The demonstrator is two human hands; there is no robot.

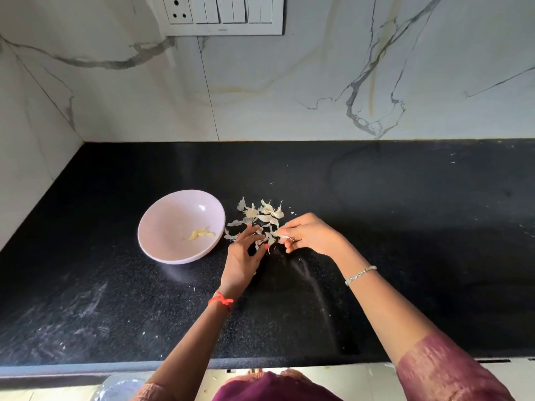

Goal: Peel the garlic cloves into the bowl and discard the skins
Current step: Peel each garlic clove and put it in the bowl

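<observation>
A pale pink bowl [162, 215] stands on the black counter, with a few peeled yellow garlic cloves [201, 233] lying in its bottom. To its right lies a loose heap of dry garlic skins [262, 213]. My left hand [246, 253] reaches into the near side of the heap, its fingers spread and touching the skins. My right hand [309, 233] sits at the heap's right edge, its fingers curled round a bunch of skins. No unpeeled clove is plainly visible.
The black stone counter [405, 227] runs to a marble wall behind and on the left. A switch panel [223, 13] hangs high on the wall. The counter's front edge lies near my body. Small skin flecks dot the surface.
</observation>
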